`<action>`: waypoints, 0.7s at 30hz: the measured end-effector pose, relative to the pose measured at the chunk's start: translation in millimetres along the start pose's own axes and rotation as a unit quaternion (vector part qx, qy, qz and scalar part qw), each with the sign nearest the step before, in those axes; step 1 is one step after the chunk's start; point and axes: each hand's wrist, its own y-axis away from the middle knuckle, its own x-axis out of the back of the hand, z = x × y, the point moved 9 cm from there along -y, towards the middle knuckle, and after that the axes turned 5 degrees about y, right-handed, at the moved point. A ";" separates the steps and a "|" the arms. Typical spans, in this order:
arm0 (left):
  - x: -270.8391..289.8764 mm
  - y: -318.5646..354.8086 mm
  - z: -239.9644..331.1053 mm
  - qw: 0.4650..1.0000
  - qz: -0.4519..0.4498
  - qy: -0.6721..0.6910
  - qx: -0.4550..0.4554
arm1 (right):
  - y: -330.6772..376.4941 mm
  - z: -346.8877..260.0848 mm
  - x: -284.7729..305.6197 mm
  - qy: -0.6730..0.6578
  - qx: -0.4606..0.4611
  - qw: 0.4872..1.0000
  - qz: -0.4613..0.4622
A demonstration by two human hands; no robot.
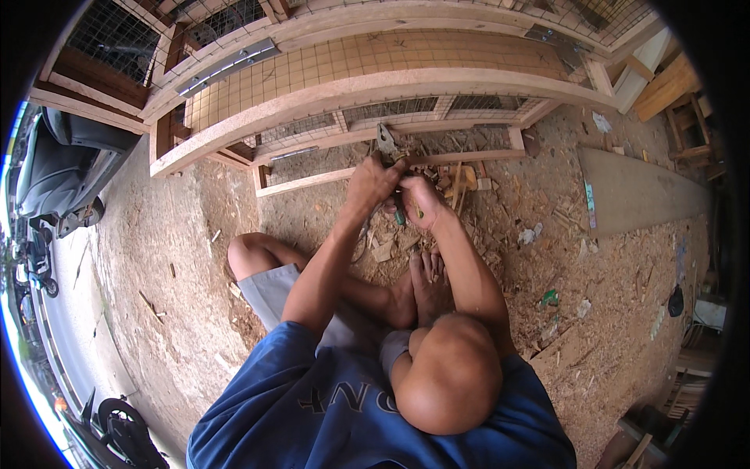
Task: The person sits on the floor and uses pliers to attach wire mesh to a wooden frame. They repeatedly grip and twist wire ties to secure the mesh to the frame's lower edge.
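Sitting on the sawdust-strewn ground [195, 258] with legs folded, the person reaches both arms up toward twelve o'clock, where the hands meet just below the bottom rail of a wooden cage frame [367, 86] covered in wire mesh. The left hand [373, 181] is closed around the handles of a pair of pliers [386, 142], whose dark metal head points up toward twelve o'clock and sits right at the lower wooden rail [391, 166] of the frame. The right hand [419, 202] is just at four o'clock from the left one and touching it, fingers curled shut around a small thing with a green part [399, 217] showing beneath it; what that thing is cannot be told. Wood offcuts and chips [461, 187] lie heaped at three o'clock from the hands, against the rail. The person's bare feet [422, 285] rest sole to sole at six o'clock from the hands. A grey board [637, 191] lies flat on the ground well off at three o'clock, with scraps of paper and a green bit of litter [549, 297] scattered between it and the feet. At nine o'clock, along the rim of the view, a parked scooter [58, 168] stands well apart from the work.
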 end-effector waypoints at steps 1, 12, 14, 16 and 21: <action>-1.1 -0.4 2.5 1.000 -0.003 0.003 -0.010 | 0.1 0.5 3.5 0.007 -0.002 1.000 0.025; 9.4 4.8 16.3 0.998 -0.020 -0.045 0.039 | 10.1 4.5 -4.3 -0.118 0.001 0.993 0.012; 10.1 5.3 18.8 0.997 -0.026 -0.058 0.044 | 6.6 7.1 -1.4 -0.156 -0.010 0.988 -0.004; 8.6 4.2 21.7 0.996 -0.039 -0.071 0.040 | 5.0 8.6 2.3 -0.164 -0.014 0.986 -0.018; 10.6 8.1 19.7 0.998 -0.014 -0.035 0.050 | 2.7 11.7 11.8 -0.155 -0.012 0.988 -0.008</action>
